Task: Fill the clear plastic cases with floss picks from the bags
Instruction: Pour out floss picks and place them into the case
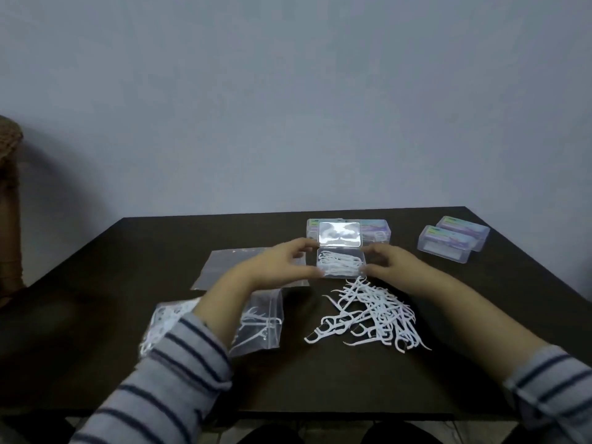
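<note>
An open clear plastic case [340,263] stands mid-table with its lid [340,234] raised and white floss picks lying inside. My left hand [282,262] holds the case's left side with thumb and fingers. My right hand [389,261] holds its right side the same way. A loose heap of white floss picks [371,312] lies on the table just in front of the case. Under my left forearm lies a clear bag [256,325] with floss picks in it. A flat, empty-looking clear bag [224,267] lies behind it.
Closed cases with coloured labels stand behind the open case [374,230]. Two more labelled cases [453,238] sit at the back right. The dark table's [160,251] front edge runs near my sleeves. A brown object [9,187] stands at the far left.
</note>
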